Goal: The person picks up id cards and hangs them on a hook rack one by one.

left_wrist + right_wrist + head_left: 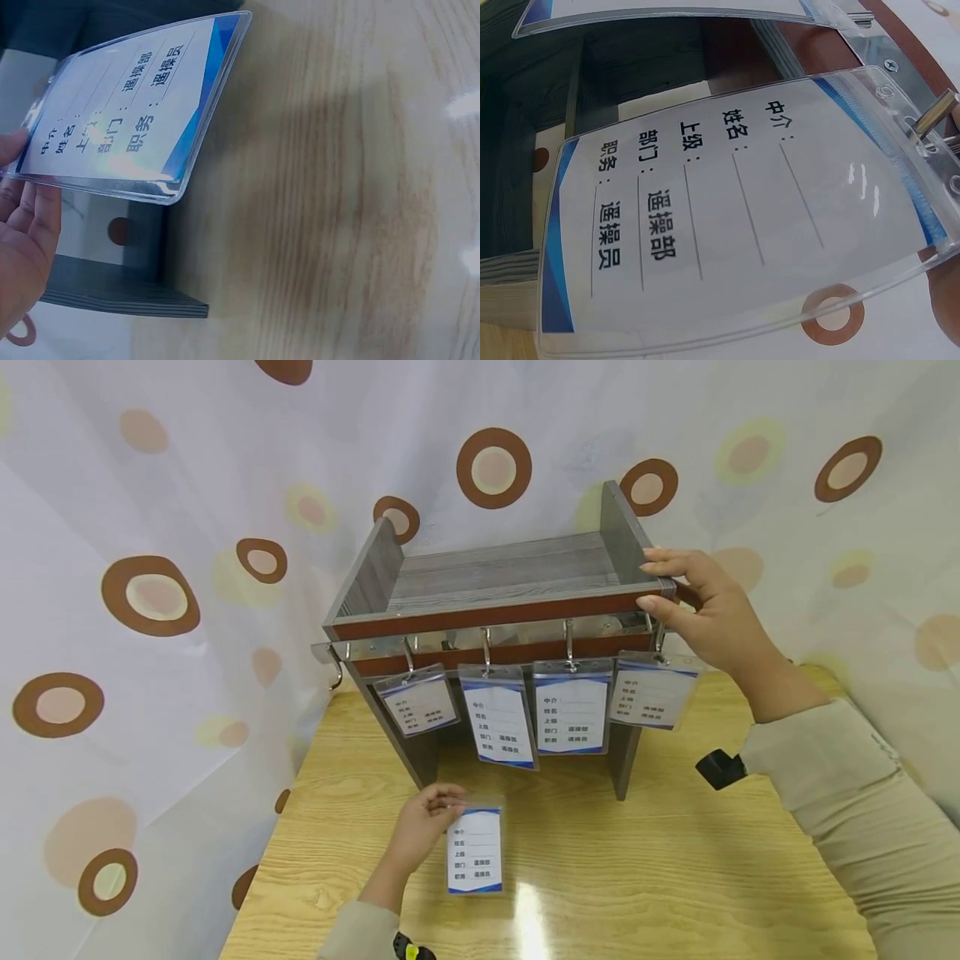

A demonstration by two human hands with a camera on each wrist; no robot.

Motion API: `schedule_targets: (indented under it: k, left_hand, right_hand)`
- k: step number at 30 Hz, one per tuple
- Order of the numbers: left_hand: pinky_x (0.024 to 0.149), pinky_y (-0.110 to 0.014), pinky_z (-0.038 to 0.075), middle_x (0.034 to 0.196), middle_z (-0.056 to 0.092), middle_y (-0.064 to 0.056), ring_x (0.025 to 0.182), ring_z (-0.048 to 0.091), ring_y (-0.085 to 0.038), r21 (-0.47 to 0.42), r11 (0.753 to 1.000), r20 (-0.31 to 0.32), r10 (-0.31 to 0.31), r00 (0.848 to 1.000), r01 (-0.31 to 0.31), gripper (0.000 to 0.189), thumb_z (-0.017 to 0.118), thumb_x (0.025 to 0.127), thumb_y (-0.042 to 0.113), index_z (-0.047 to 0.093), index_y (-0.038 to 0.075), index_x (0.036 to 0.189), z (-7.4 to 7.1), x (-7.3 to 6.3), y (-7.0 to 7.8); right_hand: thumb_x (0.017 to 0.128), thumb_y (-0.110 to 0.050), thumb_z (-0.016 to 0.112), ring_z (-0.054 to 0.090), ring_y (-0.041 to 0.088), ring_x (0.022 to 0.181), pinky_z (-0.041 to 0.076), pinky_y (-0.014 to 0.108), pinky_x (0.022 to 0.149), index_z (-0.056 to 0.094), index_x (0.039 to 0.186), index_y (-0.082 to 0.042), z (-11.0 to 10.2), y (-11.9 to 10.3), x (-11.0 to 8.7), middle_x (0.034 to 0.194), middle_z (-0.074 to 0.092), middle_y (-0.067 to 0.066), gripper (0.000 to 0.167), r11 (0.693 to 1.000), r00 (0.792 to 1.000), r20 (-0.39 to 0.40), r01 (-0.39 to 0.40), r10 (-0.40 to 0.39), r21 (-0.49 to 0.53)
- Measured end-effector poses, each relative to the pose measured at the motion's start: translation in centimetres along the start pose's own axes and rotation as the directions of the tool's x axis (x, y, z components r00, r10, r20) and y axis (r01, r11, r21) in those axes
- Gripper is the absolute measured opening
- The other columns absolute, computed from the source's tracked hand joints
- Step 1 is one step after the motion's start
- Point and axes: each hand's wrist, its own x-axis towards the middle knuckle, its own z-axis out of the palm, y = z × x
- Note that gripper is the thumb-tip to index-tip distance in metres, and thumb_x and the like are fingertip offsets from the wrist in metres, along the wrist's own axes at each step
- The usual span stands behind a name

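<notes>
My left hand [424, 828] pinches a clear plastic badge holder [474, 852] near its top edge; the card inside is white with blue corners and printed lines. In the left wrist view this badge holder [127, 105] is tilted above the wooden table. My right hand [708, 606] grips the front right corner of a grey wooden shelf [502, 572], thumb at the front, fingers over the side panel. Just below it hangs a badge holder [654, 693], which fills the right wrist view. Further left, several more badge holders, including one in the middle [572, 706], hang from hooks.
A metal hook rail [450, 642] runs along the shelf's front. Its leftmost hook [336, 670] carries nothing. The shelf stands on a wood-grain table [600, 877], with a circle-patterned cloth [562, 410] behind and to the sides.
</notes>
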Motion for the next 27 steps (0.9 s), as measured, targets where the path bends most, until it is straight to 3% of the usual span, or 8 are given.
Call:
schedule_targets:
  k: [6, 13, 17, 27]
  left_hand:
    - [0.065, -0.024, 0.048, 0.092, 0.058, -0.019, 0.080, 0.055, -0.022, 0.028, 0.998, -0.042, 0.052, 0.998, -0.051, 0.019, 0.054, 0.082, -0.004, 0.056, -0.004, 0.100, -0.6, -1.0, 2.6]
    - [0.064, -0.025, 0.048, 0.088, 0.060, -0.011, 0.076, 0.056, -0.017, 0.008, 0.996, -0.090, 0.089, 0.992, -0.088, 0.020, 0.056, 0.081, 0.001, 0.058, 0.000, 0.101, -2.1, -0.6, 1.2]
    - [0.063, -0.025, 0.048, 0.086, 0.059, -0.007, 0.073, 0.056, -0.017, 0.011, 0.996, -0.130, 0.085, 0.988, -0.084, 0.020, 0.057, 0.081, 0.000, 0.060, 0.004, 0.100, -2.7, -1.0, 1.9]
    - [0.060, -0.020, 0.043, 0.086, 0.057, -0.010, 0.071, 0.051, -0.012, 0.038, 0.981, -0.192, 0.195, 0.962, -0.191, 0.018, 0.057, 0.081, 0.000, 0.060, 0.000, 0.098, -3.6, -1.6, 4.2]
  right_hand:
    - [0.084, -0.004, 0.055, 0.032, 0.007, 0.118, 0.030, 0.025, 0.095, 0.046, 0.117, 0.001, -0.1, 0.1, 0.1, 0.129, 0.038, 0.005, 0.035, 1.000, 1.000, 0.001, -0.008, 0.008, 0.000]
    - [0.084, -0.004, 0.055, 0.031, 0.007, 0.119, 0.030, 0.025, 0.095, 0.046, 0.117, 0.001, 0.0, 0.2, 0.1, 0.129, 0.038, 0.006, 0.035, 1.000, 1.000, 0.005, -0.008, 0.008, -0.001]
    - [0.084, -0.004, 0.054, 0.031, 0.007, 0.119, 0.030, 0.025, 0.095, 0.046, 0.116, 0.001, 0.0, 0.2, 0.1, 0.129, 0.038, 0.006, 0.034, 1.000, 1.000, 0.008, -0.015, 0.015, 0.006]
    - [0.084, -0.004, 0.054, 0.031, 0.008, 0.119, 0.029, 0.026, 0.096, 0.045, 0.116, 0.001, 0.1, 0.0, 0.0, 0.129, 0.038, 0.006, 0.034, 1.000, 1.000, 0.006, -0.028, 0.028, 0.015]
